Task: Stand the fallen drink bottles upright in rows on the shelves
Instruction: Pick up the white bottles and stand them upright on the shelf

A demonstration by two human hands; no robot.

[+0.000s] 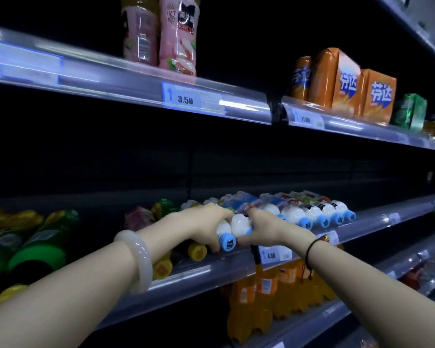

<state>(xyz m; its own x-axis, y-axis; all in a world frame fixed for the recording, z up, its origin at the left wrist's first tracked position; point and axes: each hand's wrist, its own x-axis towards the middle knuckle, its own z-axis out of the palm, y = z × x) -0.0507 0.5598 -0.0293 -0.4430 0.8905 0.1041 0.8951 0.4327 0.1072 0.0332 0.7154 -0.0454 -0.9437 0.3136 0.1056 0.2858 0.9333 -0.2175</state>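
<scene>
My left hand [206,224] and right hand [259,228] each clasp a white blue-capped bottle [225,233] lying at the middle shelf [211,270] front; more fallen white bottles [317,212] lie just right, yellow-capped ones [197,251] left.
</scene>
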